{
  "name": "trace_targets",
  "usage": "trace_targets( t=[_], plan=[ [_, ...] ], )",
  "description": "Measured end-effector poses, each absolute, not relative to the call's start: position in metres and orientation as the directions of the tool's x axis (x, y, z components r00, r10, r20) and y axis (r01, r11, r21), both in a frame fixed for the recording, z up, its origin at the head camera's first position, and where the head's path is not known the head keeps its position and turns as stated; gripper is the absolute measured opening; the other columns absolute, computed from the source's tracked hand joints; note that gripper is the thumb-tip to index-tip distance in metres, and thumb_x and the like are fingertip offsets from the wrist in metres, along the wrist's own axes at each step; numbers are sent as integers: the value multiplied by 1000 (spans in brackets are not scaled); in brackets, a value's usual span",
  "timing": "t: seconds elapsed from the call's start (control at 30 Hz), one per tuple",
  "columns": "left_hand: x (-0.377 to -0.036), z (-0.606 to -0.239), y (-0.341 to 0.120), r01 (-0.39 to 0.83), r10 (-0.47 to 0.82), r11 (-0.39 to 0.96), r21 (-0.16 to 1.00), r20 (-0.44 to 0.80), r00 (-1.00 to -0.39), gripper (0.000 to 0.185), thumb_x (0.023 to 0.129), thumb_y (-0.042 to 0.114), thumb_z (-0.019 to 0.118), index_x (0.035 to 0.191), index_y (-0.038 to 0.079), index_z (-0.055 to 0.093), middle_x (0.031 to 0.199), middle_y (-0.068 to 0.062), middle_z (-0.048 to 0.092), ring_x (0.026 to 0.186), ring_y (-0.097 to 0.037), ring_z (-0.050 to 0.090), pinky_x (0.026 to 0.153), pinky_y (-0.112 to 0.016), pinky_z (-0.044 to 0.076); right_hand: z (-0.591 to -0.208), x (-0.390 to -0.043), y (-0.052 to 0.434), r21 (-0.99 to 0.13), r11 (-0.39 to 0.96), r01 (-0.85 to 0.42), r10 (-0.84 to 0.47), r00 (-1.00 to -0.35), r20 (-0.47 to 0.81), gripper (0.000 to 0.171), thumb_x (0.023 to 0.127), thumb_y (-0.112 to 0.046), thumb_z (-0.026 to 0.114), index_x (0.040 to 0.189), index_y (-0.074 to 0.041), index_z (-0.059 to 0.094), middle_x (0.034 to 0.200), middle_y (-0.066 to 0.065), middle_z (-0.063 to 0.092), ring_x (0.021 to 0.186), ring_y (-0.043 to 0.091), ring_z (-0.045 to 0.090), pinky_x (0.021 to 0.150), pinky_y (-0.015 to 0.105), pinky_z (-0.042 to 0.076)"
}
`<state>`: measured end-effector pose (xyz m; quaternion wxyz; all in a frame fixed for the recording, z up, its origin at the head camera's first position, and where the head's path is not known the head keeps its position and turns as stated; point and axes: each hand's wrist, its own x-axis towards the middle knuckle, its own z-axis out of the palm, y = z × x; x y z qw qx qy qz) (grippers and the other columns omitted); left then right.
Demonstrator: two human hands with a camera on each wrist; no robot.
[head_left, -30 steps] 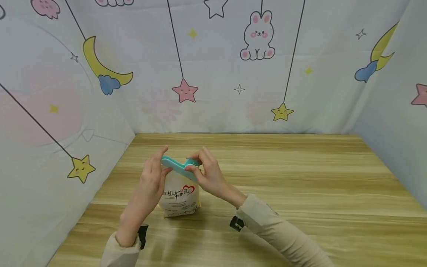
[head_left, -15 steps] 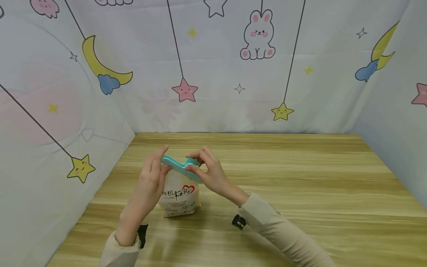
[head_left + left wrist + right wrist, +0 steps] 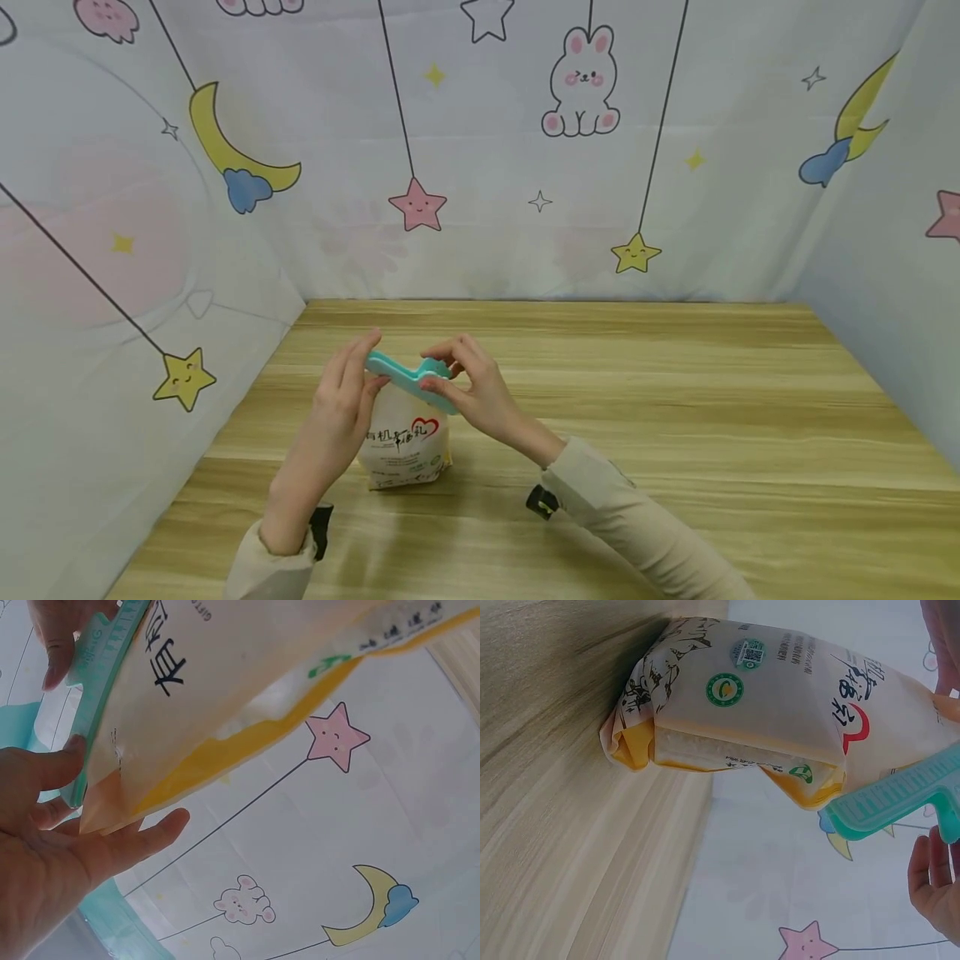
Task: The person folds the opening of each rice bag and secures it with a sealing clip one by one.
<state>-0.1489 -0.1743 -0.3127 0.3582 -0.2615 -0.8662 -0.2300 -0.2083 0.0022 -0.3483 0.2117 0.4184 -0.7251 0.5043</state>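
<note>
A white bag [image 3: 405,446] with a red heart and black characters stands upright on the wooden table [image 3: 675,400]. A teal clip [image 3: 401,377] lies across its top edge. My left hand [image 3: 367,367] pinches the clip's left end between thumb and nearly straight fingers. My right hand [image 3: 431,367] pinches the raised right end. In the left wrist view the clip [image 3: 94,690] runs along the bag [image 3: 225,682], with my left hand [image 3: 52,825] at its corner. The right wrist view shows the bag [image 3: 765,705], its yellow bottom fold, and the clip [image 3: 892,799] beside a fingertip [image 3: 934,889].
Cloth walls [image 3: 525,167] printed with stars, moons and a rabbit enclose the table on the left, back and right. Bare wood stretches to the right of the bag. Both forearms in beige sleeves [image 3: 637,533] reach in from the near edge.
Almost nothing has moved. Both hands stay on the clip at the top of the bag, and the right fingers have shifted very slightly.
</note>
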Motion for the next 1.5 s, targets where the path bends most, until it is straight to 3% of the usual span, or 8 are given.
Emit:
trace_targets(
  t=[0.2,0.37,0.57,0.83,1.23,1.5],
  plan=[
    [-150,-311,-172,631,305,755,176,758,-577,55,74,-6,64,124,-7,42,118,-24,48,103,-33,50,80,-42,48,-353,-208,7,-556,174,-813,-418,-572,706,38,74,-18,67,107,-3,55,94,9,54,80,16,51,66,25,50],
    [-151,-310,-170,635,315,760,138,776,-546,52,73,-4,67,120,-8,46,118,-22,51,102,-33,51,82,-43,45,-358,-209,12,-589,209,-780,-438,-614,657,44,70,-13,72,109,-3,54,95,9,53,81,18,53,65,23,50],
    [-152,-309,-169,630,324,771,93,795,-513,47,73,1,67,116,-8,50,113,-20,55,98,-33,52,85,-45,41,-363,-209,16,-642,211,-737,-467,-653,596,46,70,-11,73,111,-4,53,96,9,54,81,20,54,64,24,51],
    [-151,-310,-170,628,321,774,83,803,-502,34,83,14,59,110,-6,55,100,-16,60,93,-32,53,84,-46,39,-367,-207,18,-665,242,-706,-508,-676,534,42,71,-14,72,106,-4,53,95,8,54,82,17,55,65,21,50],
    [-150,-309,-168,605,305,792,84,804,-511,32,74,6,67,103,-2,58,89,-15,61,87,-31,54,86,-50,37,-372,-207,18,-686,277,-673,-527,-704,477,33,74,-18,68,99,-5,51,94,7,55,80,16,55,67,23,50],
    [-151,-310,-168,591,306,804,64,809,-503,25,80,13,62,100,-1,58,86,-13,60,84,-31,53,87,-53,36,-375,-207,16,-682,263,-682,-521,-696,494,28,76,-18,67,93,-6,49,91,7,54,80,16,54,67,18,48]
  ],
)
